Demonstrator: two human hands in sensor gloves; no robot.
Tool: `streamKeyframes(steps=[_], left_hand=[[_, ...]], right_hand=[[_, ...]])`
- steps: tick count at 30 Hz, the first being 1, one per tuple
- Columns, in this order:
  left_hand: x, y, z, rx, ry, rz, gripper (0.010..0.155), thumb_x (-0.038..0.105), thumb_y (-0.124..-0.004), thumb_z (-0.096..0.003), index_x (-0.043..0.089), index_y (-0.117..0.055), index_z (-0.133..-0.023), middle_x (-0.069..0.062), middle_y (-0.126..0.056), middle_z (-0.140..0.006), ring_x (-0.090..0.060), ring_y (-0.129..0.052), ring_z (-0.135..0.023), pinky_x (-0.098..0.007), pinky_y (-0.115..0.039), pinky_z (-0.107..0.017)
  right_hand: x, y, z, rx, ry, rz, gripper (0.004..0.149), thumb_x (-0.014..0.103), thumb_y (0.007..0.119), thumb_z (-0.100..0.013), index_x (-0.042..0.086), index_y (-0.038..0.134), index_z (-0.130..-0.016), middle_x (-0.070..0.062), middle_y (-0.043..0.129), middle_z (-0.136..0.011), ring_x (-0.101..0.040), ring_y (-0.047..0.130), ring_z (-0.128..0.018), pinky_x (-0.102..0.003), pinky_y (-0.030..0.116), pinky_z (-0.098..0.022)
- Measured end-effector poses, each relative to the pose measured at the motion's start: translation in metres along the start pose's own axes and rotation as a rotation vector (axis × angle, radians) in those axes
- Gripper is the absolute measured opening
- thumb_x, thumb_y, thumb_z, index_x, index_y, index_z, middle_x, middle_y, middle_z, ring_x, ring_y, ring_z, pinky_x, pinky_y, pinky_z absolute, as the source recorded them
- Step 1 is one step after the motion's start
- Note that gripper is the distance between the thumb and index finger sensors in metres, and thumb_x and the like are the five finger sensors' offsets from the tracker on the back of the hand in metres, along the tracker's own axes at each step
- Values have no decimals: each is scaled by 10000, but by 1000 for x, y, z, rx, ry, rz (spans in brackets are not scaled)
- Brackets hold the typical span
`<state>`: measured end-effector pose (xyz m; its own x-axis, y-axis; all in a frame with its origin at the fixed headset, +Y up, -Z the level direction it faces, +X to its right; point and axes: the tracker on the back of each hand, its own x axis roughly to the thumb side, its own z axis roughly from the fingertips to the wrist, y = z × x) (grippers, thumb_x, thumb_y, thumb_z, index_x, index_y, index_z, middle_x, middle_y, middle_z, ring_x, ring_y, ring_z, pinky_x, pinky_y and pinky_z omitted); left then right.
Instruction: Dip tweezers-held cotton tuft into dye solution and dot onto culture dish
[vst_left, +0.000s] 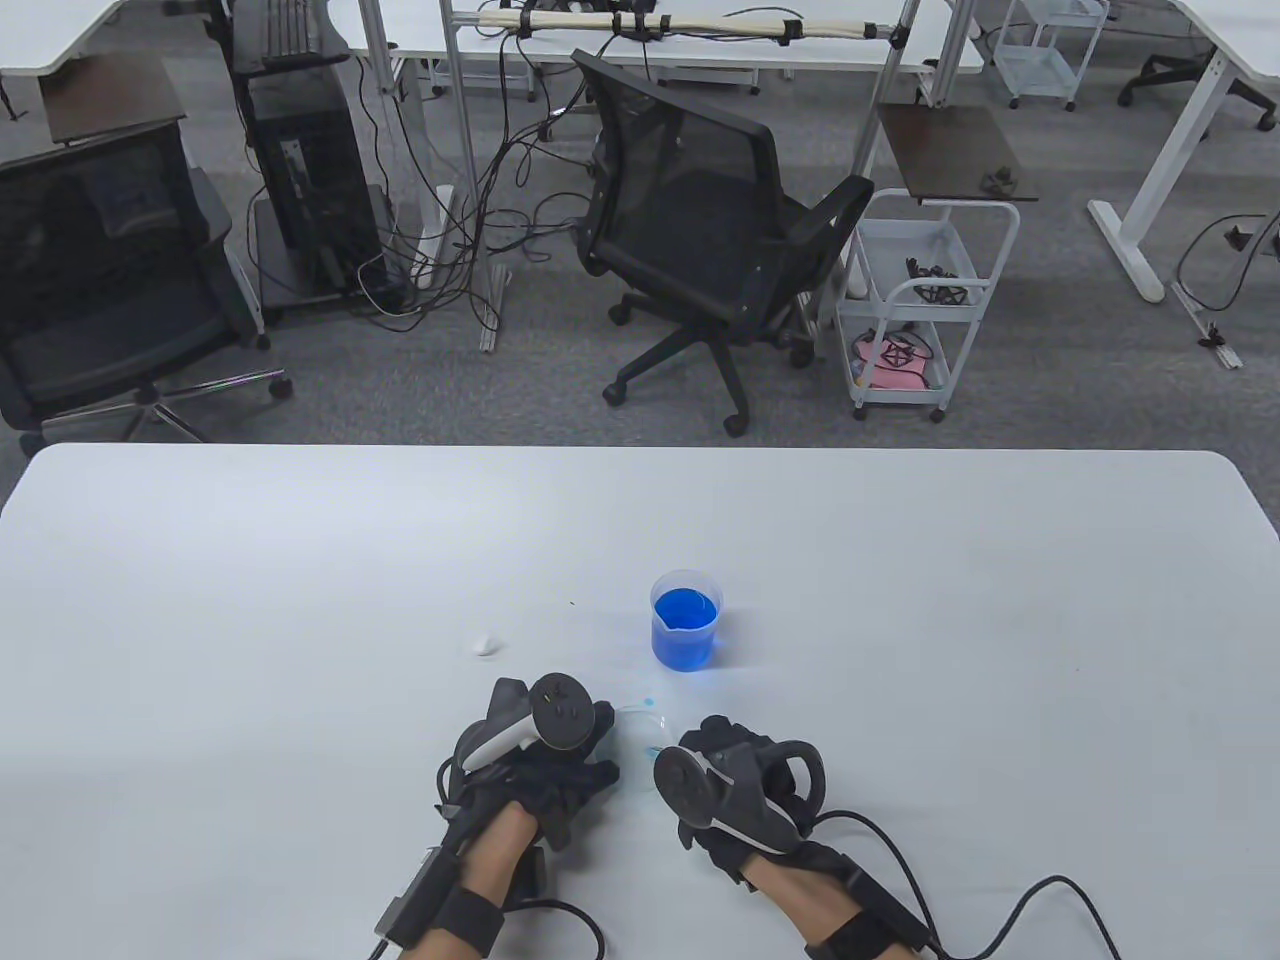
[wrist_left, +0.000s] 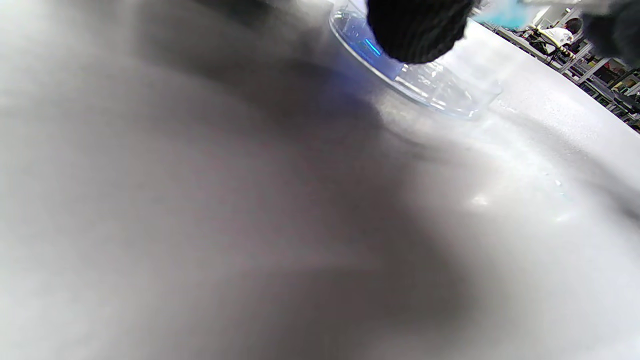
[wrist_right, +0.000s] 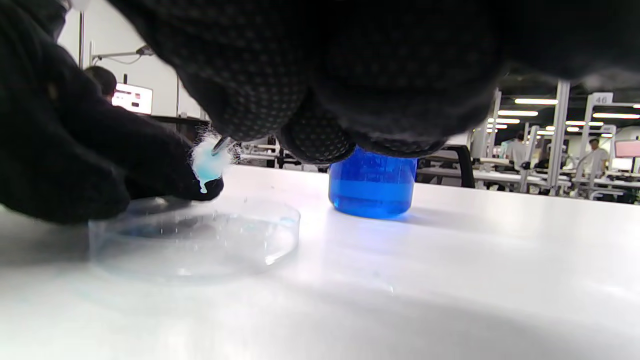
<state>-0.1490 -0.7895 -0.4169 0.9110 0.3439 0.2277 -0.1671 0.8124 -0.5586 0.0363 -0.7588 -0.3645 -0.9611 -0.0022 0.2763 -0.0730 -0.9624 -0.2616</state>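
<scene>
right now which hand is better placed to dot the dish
Right. The right hand holds the tweezers with the blue-wet cotton tuft just above the culture dish; the left hand rests at the dish's edge.

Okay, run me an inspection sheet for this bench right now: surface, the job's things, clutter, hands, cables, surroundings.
Surface: white table, faint blue spots near the dish.
Job's things: beaker of blue dye upright; clear culture dish between the hands; tweezers holding blue-stained cotton tuft above the dish.
Clutter: spare white cotton tuft lying apart.
Hands: left hand at the dish edge, grip unclear; right hand grips tweezers.
Cables: glove leads trail off the near edge.
Surroundings: office chairs, trolley, floor wiring.
</scene>
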Motion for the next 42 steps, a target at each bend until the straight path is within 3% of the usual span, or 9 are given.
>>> streamKeyframes(steps=[8, 18, 30, 38, 42], left_hand=[[0, 0, 0, 1, 5, -2, 696, 456, -668, -619, 264, -276, -1161, -264, -153, -1225, -573, -156, -1044, -782, -176, -652], [0, 0, -1, -1, 4, 0, 696, 455, -670, -619, 263, -277, -1160, -267, -153, -1223, -572, -154, -1043, -781, -176, -652], [0, 0, 0, -1, 3, -1, 697, 454, -670, -618, 260, -278, -1160, -267, -153, -1223, -572, -156, -1044, -781, -177, -652], [1, 0, -1, -3, 2, -4, 697, 453, -669, -619, 259, -275, -1160, -269, -154, -1222, -572, -155, -1044, -781, -176, -653], [1, 0, -1, -3, 3, -5, 697, 453, -669, -619, 259, -275, -1160, -270, -152, -1223, -573, -154, -1043, -782, -175, -652]], right_hand=[[6, 20, 0, 62, -28, 47, 403, 290, 920, -252, 15, 1066, -507, -234, 1032, -515, -165, 994, -184, -329, 904, -76], [-7, -4, -6, -27, 31, -30, 402, 290, 920, -252, 15, 1066, -507, -235, 1032, -515, -165, 995, -182, -328, 904, -75], [-3, 23, -9, 62, 13, 35, 401, 289, 919, -253, 14, 1067, -505, -234, 1033, -514, -165, 994, -184, -329, 904, -77], [-9, 3, -16, -15, 57, -17, 402, 289, 919, -252, 14, 1067, -506, -236, 1032, -514, -165, 994, -183, -329, 904, -75], [-10, 6, -20, -7, 62, -10, 401, 290, 919, -253, 16, 1066, -506, -235, 1033, -513, -164, 994, -184, -329, 904, -76]])
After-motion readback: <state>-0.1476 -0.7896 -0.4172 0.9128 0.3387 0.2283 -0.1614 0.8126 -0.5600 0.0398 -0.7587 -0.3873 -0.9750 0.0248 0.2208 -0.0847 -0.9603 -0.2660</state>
